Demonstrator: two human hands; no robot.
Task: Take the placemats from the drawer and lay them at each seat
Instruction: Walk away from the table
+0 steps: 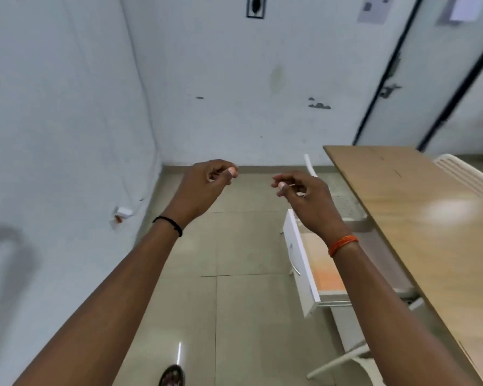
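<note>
The fingers of the left hand are loosely curled, thumb near the forefinger, holding nothing; the right hand mirrors it, its fingers half-closed and also empty. Both hands hang in the air above the floor, well apart from each other and to the left of the wooden tabletop.

Below the right wrist, the white drawer under the tabletop's edge stands pulled out. Inside lies a flat, pale orange sheet, most likely the placemats; how many are stacked cannot be told.

They look thin, light and flexible, liable to droop if lifted by one corner. A sound grip would pinch the near edge with both hands, or slide fingers underneath. A white chair stands at the table's far side.
</note>
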